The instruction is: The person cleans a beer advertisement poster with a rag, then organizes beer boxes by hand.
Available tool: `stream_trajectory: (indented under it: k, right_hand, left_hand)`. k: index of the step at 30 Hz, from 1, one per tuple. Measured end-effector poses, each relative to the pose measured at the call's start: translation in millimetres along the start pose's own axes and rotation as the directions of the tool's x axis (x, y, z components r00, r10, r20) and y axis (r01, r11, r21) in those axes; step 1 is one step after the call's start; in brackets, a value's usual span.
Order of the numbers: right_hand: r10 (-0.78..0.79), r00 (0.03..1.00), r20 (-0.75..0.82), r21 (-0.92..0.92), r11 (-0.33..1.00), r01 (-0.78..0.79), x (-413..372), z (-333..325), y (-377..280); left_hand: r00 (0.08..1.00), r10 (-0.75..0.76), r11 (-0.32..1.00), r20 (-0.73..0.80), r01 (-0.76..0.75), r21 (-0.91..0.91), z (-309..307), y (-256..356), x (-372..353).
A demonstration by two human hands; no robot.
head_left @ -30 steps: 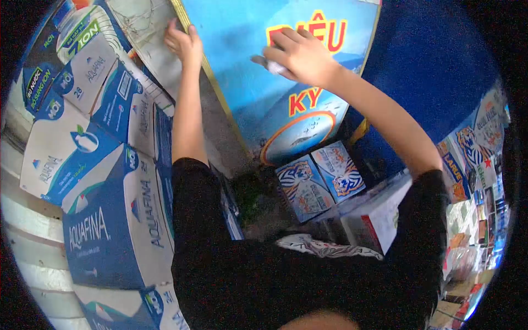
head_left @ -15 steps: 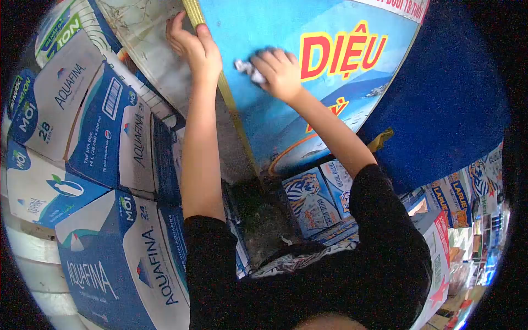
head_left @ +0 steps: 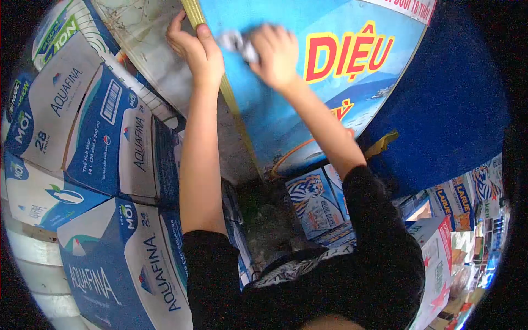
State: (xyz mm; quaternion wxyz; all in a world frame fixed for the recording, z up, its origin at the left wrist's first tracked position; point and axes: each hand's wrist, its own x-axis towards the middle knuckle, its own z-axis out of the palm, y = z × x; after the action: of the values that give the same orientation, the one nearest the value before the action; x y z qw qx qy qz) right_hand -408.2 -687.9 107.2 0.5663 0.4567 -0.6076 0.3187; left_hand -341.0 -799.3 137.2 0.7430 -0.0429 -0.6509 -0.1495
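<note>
My left hand grips the yellow-trimmed left edge of a blue sign panel with red and yellow letters, its thumb on the front and its fingers behind. Against the face of the panel, left of the large letters, my right hand holds a crumpled grey-white cloth. Both the hand and the cloth are blurred by motion. Part of the cloth sticks out toward the yellow edge.
Blue and white water cartons are stacked on the left. A dark blue sheet hangs at the right. Beer cartons with a tiger picture stand below the panel, and more cartons are at the lower right.
My right hand has moved up and a little left over the panel with the cloth. My left hand keeps its hold on the edge. The view has shifted slightly.
</note>
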Motion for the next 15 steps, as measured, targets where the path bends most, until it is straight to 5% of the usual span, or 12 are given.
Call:
stream_trajectory:
  k: [5,8,10,11,12,13,14,15]
  right_hand:
    - [-0.104,0.992,0.074,0.115,0.989,0.095,-104.6,-2.8,4.6]
    - [-0.314,0.944,0.102,0.027,0.949,0.313,-102.6,-1.4,13.7]
    - [-0.206,0.973,0.107,-0.121,0.968,0.218,-60.8,-0.4,20.4]
    - [-0.026,0.995,0.099,-0.138,0.99,0.04,-21.5,-7.9,20.6]
    - [0.048,0.994,-0.102,-0.111,0.992,-0.059,13.6,-3.1,28.2]
    - [0.525,0.704,0.479,-0.23,0.849,-0.476,37.4,17.9,43.9]
    - [0.536,0.695,0.48,-0.23,0.841,-0.489,53.4,9.8,38.7]
    - [0.347,0.932,0.104,-0.04,0.938,-0.345,69.5,-2.5,30.9]
  left_hand:
    - [0.999,-0.046,0.998,0.012,0.047,-0.034,1.0,0.6,-0.5]
    - [1.0,-0.009,0.999,0.016,0.01,-0.041,1.7,-2.2,-0.5]
    - [0.999,-0.027,0.997,0.03,0.029,-0.074,1.0,-3.2,-0.1]
    - [0.999,-0.047,0.994,0.028,0.05,-0.099,2.0,-3.0,-0.6]
    - [0.998,-0.053,0.993,0.04,0.056,-0.101,2.8,-2.5,-1.5]
    - [0.998,-0.048,0.991,0.046,0.053,-0.122,2.8,-3.1,-1.3]
    - [0.998,-0.042,0.989,0.052,0.048,-0.141,1.7,-4.2,-0.4]
    - [0.997,-0.04,0.989,0.065,0.049,-0.139,-0.9,-4.7,0.4]
